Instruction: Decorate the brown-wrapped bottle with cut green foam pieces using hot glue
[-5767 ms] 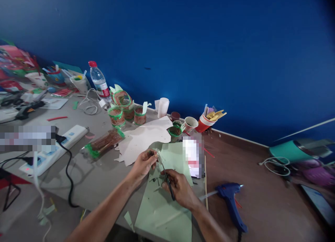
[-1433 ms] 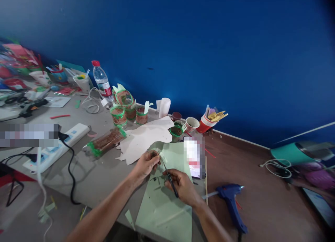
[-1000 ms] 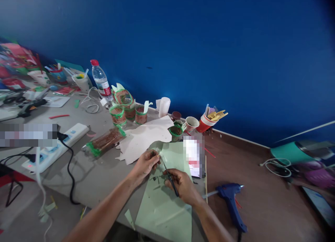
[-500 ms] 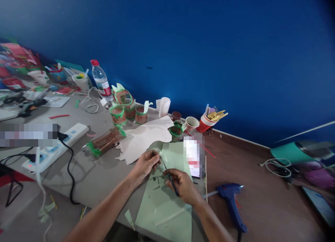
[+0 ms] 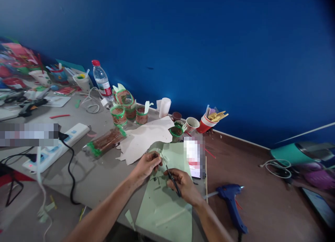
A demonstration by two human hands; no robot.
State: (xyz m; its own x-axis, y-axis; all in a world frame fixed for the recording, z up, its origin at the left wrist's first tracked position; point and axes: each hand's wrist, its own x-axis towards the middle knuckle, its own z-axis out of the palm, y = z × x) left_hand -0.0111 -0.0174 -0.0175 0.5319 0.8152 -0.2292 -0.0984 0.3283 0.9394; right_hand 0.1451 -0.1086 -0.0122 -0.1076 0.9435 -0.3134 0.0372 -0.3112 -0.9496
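Observation:
Over a pale green sheet (image 5: 167, 214), my right hand (image 5: 181, 186) grips a slim black-handled tool (image 5: 173, 181); whether it is a knife or tweezers I cannot tell. Its thin metal end points up and left toward my left hand (image 5: 149, 165). The left thumb and fingers are pinched together on a small pale piece (image 5: 160, 153), partly hidden and hard to make out. Small dark scraps (image 5: 157, 179) lie on the green sheet between the two hands. Just beyond the left hand is a torn-edged white sheet (image 5: 146, 135).
A blue glue gun (image 5: 231, 203) lies right of my right forearm. Behind the hands stand brown jars with green rims (image 5: 118, 115), a paper cup (image 5: 192, 124) and a red cup of wooden pieces (image 5: 208, 123). A power strip (image 5: 56, 148) and bottle (image 5: 102, 81) are leftward.
My left hand has shifted very slightly right, closer to the tool's tip. The right hand keeps its grip, nearly in the same spot. Everything else stays put.

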